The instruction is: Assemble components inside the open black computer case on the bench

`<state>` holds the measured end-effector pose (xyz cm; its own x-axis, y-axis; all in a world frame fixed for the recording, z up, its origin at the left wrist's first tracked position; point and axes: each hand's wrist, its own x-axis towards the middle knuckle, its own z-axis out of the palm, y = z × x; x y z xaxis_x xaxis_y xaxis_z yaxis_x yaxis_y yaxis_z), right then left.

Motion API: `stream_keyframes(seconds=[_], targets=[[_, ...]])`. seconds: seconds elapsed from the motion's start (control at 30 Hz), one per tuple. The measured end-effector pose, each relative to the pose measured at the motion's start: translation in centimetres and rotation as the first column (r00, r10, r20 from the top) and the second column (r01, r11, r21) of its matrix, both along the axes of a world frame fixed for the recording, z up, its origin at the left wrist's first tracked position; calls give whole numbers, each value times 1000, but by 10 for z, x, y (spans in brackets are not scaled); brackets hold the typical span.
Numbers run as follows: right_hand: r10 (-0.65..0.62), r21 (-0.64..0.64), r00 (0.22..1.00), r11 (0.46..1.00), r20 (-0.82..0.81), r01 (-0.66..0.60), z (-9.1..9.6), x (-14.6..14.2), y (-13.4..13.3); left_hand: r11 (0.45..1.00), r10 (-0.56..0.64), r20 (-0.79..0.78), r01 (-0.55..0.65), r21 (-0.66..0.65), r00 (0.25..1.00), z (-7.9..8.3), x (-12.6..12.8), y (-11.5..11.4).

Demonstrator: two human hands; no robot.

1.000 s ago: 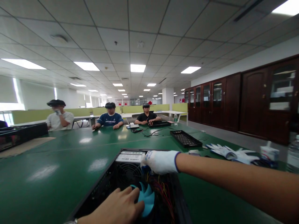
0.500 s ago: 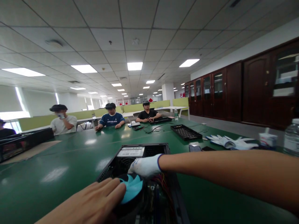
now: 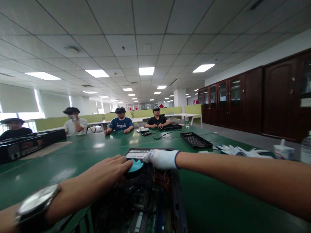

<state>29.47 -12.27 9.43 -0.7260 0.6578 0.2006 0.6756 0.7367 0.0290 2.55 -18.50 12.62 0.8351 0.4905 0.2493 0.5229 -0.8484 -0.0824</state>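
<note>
My bare left hand [image 3: 116,166], a watch [image 3: 39,204] on its wrist, grips the near left side of a round black cooling fan [image 3: 136,166] with light-blue blades. My right hand [image 3: 161,158], in a white glove, has its fingers curled at the fan's right edge; its fingertips are partly hidden. Both hands hold the fan over the far end of an open black computer case [image 3: 179,197]. Inside the case are a processor socket [image 3: 140,200], circuit boards and a bundle of thin coloured cables [image 3: 162,179]. A white label [image 3: 136,153] shows beyond the fan.
On the green table [image 3: 213,181], a black perforated panel [image 3: 196,140], white gloves [image 3: 240,150], a cup [image 3: 283,151] and a bottle [image 3: 306,149] lie to the right. Another computer case [image 3: 31,144] stands left. Several people sit across the table.
Both hands have moved the fan away from me toward the far end of the case, uncovering the processor socket. The view has shifted, and my left wrist with the watch now shows.
</note>
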Motion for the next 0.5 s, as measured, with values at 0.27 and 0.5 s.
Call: stream_keyframes(seconds=[0.27,0.5], targets=[[-321,12,782,922,-535,387,28,103,-101,995,75,-366,-93,-30,928,-38,67,-5],[-653,-501,163,696,-739,515,-98,120,-159,997,28,-180,-14,80,983,17,26,15]])
